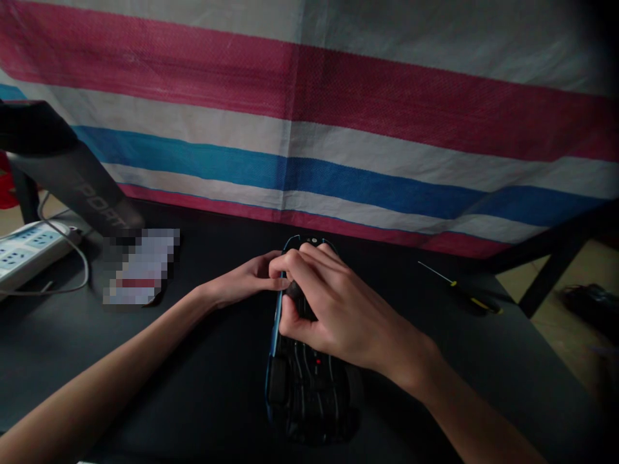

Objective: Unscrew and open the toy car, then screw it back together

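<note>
A dark toy car (314, 386) with blue edges lies underside up on the black table (203, 386), a small red spot near its middle. Over its far half, my right hand (329, 303) is closed, thumb and fingers pinching a small dark round part (293, 290). My left hand (251, 277) is at the car's left edge, its thumb reaching to the same part; its other fingertips are hidden behind the car and my right hand.
A screwdriver (471, 296) with a black and yellow handle lies to the right. On the left are a bottle (82, 180), a blurred-out flat object (142, 270) and a white power strip (33, 248) with a cable. A striped sheet (290, 129) hangs behind.
</note>
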`<state>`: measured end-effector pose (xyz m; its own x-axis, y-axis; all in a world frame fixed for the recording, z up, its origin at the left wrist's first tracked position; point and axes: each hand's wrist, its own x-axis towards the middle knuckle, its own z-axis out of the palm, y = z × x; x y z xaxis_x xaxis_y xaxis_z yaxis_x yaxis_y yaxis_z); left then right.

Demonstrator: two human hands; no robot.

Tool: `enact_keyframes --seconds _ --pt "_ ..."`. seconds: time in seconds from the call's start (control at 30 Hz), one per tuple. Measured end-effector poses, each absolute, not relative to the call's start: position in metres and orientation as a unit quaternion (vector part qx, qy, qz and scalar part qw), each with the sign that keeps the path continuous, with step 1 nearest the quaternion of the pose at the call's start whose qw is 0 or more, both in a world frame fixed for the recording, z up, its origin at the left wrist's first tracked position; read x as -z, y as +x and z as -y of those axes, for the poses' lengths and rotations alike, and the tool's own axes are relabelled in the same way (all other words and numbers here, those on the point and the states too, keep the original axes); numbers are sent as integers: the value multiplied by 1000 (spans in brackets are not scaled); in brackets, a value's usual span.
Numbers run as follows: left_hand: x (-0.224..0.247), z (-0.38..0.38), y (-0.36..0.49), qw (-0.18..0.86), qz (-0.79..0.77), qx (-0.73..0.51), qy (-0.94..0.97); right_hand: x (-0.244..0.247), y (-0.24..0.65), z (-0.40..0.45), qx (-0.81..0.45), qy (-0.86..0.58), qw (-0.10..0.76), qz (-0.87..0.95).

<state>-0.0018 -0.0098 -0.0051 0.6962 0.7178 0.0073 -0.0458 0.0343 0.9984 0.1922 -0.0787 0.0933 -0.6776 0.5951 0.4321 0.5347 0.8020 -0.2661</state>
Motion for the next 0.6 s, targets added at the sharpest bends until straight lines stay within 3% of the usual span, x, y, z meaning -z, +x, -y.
enact_keyframes --seconds 0.17,0.43,0.6 --pt "0 12 -3 650 -288 -271 649 -95 191 82 -65 -316 248 913" --pt "2 13 -4 679 -289 -288 610 -86 184 80 2 -356 303 884" --pt "9 7 -4 670 -284 -278 626 -101 196 84 -17 -317 242 917"
